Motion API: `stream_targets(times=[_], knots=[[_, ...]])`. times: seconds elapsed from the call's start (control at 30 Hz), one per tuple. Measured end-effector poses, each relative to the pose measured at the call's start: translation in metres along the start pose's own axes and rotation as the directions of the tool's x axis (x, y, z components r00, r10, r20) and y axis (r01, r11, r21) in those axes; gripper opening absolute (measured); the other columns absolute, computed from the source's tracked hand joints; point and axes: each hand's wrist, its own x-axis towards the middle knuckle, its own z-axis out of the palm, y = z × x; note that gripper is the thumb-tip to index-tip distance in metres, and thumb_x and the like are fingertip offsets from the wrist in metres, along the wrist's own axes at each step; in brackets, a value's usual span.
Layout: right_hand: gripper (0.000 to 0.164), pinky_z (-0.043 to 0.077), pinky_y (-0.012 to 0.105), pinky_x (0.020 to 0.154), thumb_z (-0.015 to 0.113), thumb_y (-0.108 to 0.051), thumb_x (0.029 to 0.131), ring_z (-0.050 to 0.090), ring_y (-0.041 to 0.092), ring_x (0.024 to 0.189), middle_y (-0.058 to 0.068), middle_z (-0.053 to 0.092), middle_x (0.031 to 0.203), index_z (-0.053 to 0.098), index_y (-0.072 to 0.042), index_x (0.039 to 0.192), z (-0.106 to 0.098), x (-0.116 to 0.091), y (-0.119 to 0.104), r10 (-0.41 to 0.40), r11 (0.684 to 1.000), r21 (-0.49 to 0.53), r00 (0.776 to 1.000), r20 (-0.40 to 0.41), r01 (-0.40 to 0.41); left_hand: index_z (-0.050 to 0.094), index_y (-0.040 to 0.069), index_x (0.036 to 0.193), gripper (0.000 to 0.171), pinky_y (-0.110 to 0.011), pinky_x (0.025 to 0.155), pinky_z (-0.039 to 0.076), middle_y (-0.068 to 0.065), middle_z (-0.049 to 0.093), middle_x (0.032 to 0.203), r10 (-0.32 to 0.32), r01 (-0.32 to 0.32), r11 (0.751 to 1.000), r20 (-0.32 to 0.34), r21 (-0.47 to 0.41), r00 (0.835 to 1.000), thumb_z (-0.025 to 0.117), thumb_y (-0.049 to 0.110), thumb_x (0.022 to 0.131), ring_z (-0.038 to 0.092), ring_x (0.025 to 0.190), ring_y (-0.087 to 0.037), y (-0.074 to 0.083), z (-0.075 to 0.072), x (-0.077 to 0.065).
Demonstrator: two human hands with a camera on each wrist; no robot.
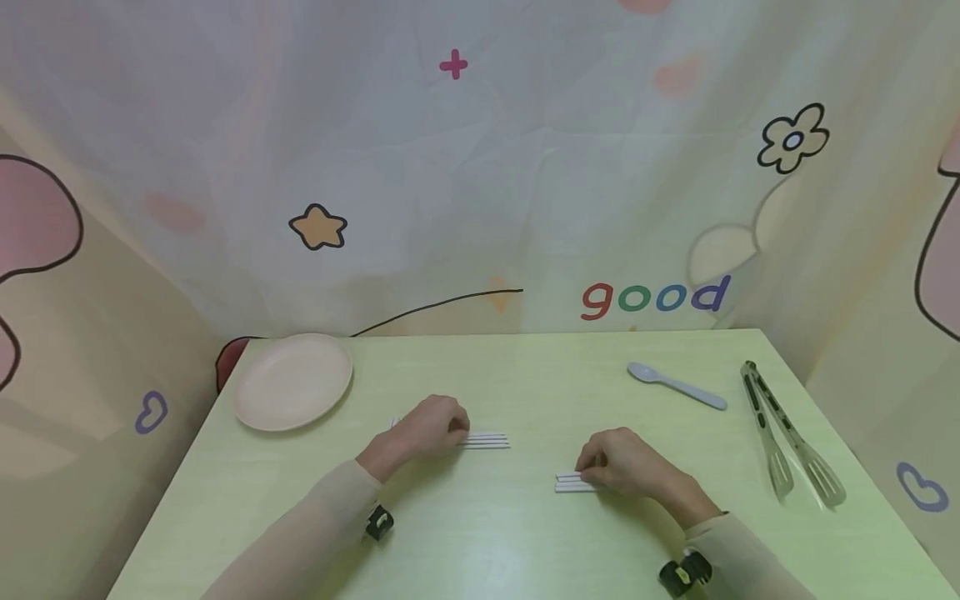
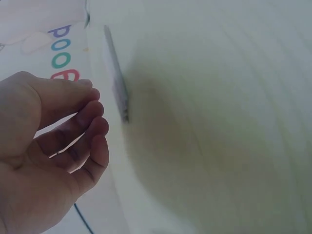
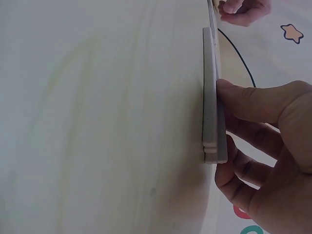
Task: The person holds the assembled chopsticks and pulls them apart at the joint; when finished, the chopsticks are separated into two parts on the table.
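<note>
Two groups of thin white sticks lie on the pale table, several side by side in each. Over the left group (image 1: 487,441) is my left hand (image 1: 429,427), covering its middle. In the left wrist view these fingers (image 2: 91,114) are loosely bent with nothing between them, and the sticks (image 2: 116,73) lie just past the fingertips. My right hand (image 1: 626,462) is at the group nearer me (image 1: 568,483), covering its right end. The right wrist view shows its thumb against the sticks (image 3: 209,92) and bent fingertips at their near end, pinching there.
A round pinkish plate (image 1: 292,383) stands at the table's back left corner. A light grey spoon (image 1: 682,387) lies at the back right, beside metal tongs (image 1: 795,442) with slotted ends. Printed cloth (image 1: 487,167) hangs behind and along both sides of the table (image 1: 525,542).
</note>
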Motion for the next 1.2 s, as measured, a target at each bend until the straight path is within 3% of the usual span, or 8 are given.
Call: stream_targets(times=[0.5,0.67,1.2], knots=[[0.007,0.048,0.022,0.066,0.076,-0.011,0.082,0.060,0.004,0.079,-0.011,0.071,0.087,0.077,-0.017,0.085,-0.003,0.002,0.002,-0.016,0.999,-0.031,1.000,-0.020,0.016,0.073,0.002,0.092,0.008,-0.021,0.065,0.047,0.001,0.065,0.083,-0.054,0.050,0.998,-0.098,-0.039,0.994,0.068,0.006,0.089,0.055,0.074,-0.008,-0.025,-0.040,-0.048],[0.006,0.048,0.021,0.067,0.076,-0.012,0.083,0.062,0.007,0.082,-0.010,0.071,0.088,0.078,-0.016,0.086,-0.003,0.002,0.000,0.019,1.000,-0.020,1.000,-0.006,-0.019,0.073,0.003,0.090,0.006,-0.021,0.063,0.047,0.003,0.064,0.079,-0.118,0.115,0.993,-0.105,-0.030,0.988,0.068,0.005,0.087,0.054,0.072,-0.008,-0.029,-0.041,-0.060],[0.006,0.050,0.023,0.070,0.076,-0.013,0.082,0.065,0.011,0.084,-0.010,0.071,0.089,0.078,-0.017,0.086,0.000,-0.001,0.002,0.006,1.000,0.007,1.000,-0.001,-0.006,0.073,0.003,0.088,0.005,-0.019,0.059,0.045,0.005,0.062,0.075,-0.166,0.160,0.986,-0.147,-0.054,0.975,0.069,0.005,0.086,0.053,0.069,-0.007,-0.030,-0.035,-0.087]])
